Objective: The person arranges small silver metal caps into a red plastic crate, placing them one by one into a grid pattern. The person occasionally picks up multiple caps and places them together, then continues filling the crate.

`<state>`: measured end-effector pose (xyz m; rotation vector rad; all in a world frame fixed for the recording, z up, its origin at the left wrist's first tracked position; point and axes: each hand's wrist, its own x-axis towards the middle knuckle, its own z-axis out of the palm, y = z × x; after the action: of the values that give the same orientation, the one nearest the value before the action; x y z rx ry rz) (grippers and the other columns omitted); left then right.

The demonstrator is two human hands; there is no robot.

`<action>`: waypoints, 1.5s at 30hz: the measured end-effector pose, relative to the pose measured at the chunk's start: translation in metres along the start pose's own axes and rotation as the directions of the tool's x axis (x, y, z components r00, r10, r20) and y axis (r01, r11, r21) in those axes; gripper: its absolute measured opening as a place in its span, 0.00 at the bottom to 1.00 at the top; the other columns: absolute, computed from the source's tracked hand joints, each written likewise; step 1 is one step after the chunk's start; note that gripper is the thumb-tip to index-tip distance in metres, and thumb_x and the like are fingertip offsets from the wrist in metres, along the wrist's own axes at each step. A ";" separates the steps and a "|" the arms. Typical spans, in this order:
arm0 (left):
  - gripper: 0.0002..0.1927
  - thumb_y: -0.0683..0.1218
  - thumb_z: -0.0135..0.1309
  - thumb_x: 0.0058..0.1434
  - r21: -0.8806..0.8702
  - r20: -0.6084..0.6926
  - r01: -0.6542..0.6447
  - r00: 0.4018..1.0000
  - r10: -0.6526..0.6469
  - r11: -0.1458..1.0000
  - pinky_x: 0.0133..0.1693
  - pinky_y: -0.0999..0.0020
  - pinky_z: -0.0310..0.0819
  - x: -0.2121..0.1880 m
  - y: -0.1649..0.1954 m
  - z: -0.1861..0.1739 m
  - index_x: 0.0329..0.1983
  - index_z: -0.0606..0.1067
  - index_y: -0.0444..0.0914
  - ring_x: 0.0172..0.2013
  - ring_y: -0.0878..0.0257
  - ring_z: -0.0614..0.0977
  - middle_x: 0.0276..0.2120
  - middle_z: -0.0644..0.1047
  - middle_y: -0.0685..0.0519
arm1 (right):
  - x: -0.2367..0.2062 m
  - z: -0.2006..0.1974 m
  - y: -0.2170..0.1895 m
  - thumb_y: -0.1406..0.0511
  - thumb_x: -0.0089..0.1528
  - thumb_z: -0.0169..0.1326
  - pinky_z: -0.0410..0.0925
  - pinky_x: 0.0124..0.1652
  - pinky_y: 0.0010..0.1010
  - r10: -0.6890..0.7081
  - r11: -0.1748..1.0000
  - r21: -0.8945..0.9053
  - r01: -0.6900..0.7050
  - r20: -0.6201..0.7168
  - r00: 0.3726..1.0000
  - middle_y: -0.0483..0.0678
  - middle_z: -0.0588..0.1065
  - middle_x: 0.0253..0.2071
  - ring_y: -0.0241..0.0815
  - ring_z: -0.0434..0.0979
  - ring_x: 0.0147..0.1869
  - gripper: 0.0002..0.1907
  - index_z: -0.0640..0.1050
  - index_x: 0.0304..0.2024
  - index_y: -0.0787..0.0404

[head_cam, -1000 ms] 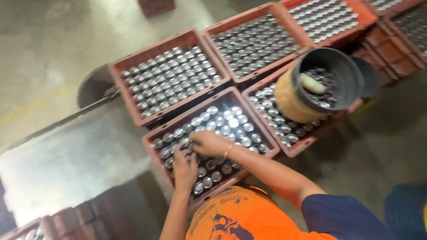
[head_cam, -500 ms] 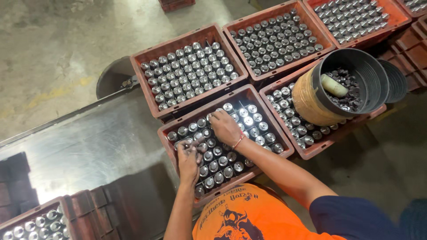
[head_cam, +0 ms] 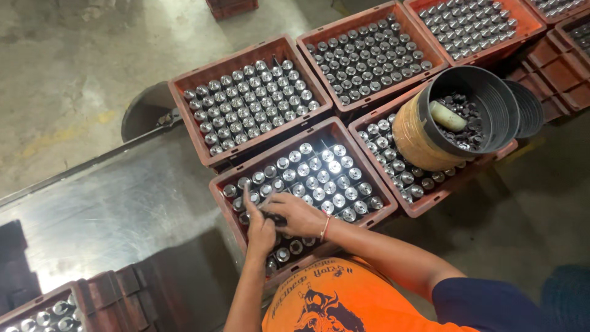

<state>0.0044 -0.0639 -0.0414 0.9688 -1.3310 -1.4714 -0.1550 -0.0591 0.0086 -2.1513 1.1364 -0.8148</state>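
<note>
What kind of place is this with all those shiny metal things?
Probably a factory or workshop floor. Red crates hold rows of identical metal parts, a bucket holds more, and the floor is bare concrete. Both hands sort parts in one crate.

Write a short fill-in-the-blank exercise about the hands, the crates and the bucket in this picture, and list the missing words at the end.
1. Both hands, the left hand and the right hand, rest on the metal cylinders in the crate nearest the ____ shirt.
2. The black bucket lies tilted on top of a ____.
3. The right wrist wears a thin ____.
4. The crates are reddish-brown and the parts in them are made of shiny ____.

Missing words: orange; crate; bangle; metal
</note>
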 end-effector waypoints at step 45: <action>0.39 0.30 0.51 0.55 -0.240 0.010 0.036 0.999 -0.035 0.970 0.53 0.49 0.76 0.038 -0.029 0.009 0.69 0.53 0.39 0.59 0.42 0.75 0.67 0.65 0.34 | -0.007 -0.013 0.033 0.65 0.59 0.57 0.69 0.51 0.33 -0.349 0.936 0.035 0.350 -0.037 0.936 0.41 0.78 0.42 0.43 0.77 0.48 0.07 0.80 0.40 0.51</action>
<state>-0.0187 -0.0975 -0.0686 0.8351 -1.1131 -1.6204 -0.1846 -0.0714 -0.0076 -2.3482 0.7486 -1.0177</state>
